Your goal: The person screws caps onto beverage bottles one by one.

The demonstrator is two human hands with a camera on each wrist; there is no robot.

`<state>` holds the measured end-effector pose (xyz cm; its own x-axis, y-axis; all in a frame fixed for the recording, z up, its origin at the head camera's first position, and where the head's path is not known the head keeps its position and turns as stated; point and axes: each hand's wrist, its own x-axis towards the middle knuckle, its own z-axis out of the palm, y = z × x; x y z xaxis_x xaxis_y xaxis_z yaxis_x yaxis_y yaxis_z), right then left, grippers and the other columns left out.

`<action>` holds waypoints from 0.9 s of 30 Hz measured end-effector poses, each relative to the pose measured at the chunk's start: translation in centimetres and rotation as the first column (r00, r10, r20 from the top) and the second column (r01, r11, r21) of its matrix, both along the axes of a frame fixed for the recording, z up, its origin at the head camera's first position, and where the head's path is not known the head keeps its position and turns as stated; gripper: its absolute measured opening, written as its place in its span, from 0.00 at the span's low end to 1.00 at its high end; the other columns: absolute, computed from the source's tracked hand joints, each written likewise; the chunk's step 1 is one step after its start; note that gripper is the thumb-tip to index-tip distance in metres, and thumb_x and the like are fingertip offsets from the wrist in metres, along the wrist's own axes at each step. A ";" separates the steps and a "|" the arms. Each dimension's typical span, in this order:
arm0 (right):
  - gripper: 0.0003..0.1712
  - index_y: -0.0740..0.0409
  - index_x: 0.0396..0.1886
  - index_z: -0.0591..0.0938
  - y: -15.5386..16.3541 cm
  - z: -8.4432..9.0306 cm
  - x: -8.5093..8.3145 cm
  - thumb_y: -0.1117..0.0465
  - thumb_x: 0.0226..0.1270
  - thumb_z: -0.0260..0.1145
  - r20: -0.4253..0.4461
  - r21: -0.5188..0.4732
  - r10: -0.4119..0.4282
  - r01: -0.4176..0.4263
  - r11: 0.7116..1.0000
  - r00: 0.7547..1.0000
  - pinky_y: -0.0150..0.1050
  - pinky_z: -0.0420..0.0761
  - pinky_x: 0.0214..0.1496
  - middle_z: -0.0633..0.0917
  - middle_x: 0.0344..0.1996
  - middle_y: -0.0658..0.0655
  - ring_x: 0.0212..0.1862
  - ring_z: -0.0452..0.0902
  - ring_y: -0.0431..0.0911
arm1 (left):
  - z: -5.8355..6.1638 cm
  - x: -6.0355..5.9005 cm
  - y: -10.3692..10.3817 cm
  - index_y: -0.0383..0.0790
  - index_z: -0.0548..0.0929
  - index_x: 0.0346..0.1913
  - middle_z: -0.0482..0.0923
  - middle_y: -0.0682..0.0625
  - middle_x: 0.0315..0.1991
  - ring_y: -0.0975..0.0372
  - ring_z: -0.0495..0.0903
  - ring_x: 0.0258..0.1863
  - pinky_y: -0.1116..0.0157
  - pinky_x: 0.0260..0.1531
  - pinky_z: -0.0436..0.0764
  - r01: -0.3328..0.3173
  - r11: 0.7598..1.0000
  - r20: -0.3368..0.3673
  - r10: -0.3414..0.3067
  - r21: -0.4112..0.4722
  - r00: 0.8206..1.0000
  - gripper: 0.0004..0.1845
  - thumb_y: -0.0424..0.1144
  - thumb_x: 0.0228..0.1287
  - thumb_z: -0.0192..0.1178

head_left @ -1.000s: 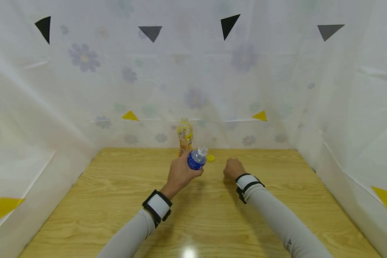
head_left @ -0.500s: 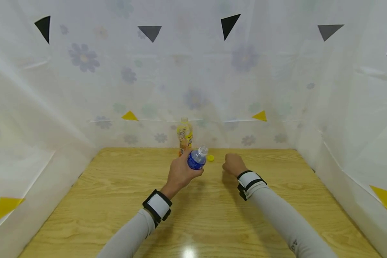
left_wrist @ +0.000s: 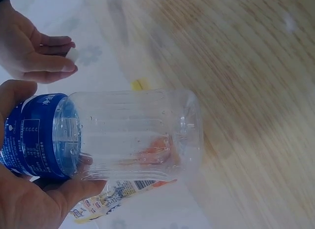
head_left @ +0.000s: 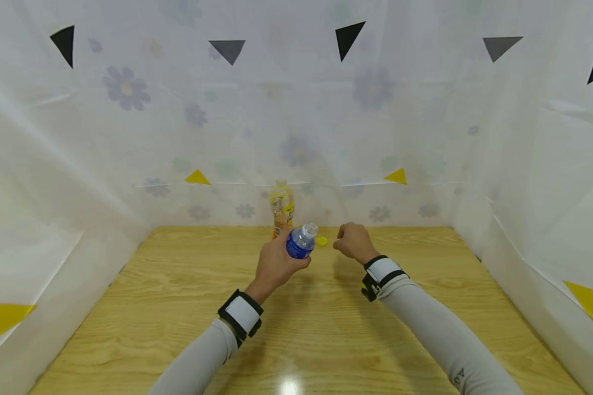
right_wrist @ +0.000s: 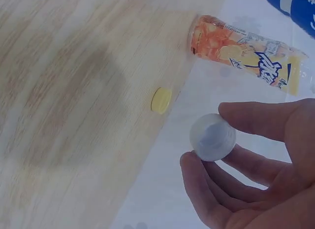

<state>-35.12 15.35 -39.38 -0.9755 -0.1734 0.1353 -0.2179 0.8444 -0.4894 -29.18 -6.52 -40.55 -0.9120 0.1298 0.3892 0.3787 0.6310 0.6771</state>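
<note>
My left hand grips a clear plastic bottle around its blue label. The bottle's mouth is uncapped and tilts up and to the right in the head view. To the right of it, my right hand pinches a white bottle cap between thumb and fingers, its round face toward the wrist camera. Behind the left hand stands a second bottle with a yellow and orange label, also without a cap; its base is partly hidden by that hand in the head view. A yellow cap lies on the table between the hands.
The wooden table is bordered by white floral sheeting at the back and both sides. Yellow triangles and dark triangles mark the sheeting.
My right hand has shifted up and slightly left in the head view, nearer the table's back edge, and its wrist has turned. The left hand and its bottle have stayed nearly still.
</note>
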 end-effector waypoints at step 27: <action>0.11 0.68 0.41 0.86 1.1 -1.7 1.0 0.64 0.64 0.68 0.166 0.053 0.020 -0.029 0.998 0.986 0.47 0.83 0.40 0.87 0.39 0.64 0.38 0.83 0.54 | -0.3 -0.1 0.1 0.47 0.75 0.65 0.85 0.44 0.52 0.52 0.86 0.47 0.53 0.44 0.84 0.000 1.000 0.013 0.000 -0.006 1.000 0.37 0.45 0.50 0.78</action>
<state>-34.14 16.47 -41.04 -0.9790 -0.2004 -0.0384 -0.1588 0.8665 -0.4733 -29.25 -6.42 -40.81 -0.9171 0.1325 0.3761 0.3699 0.6349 0.6783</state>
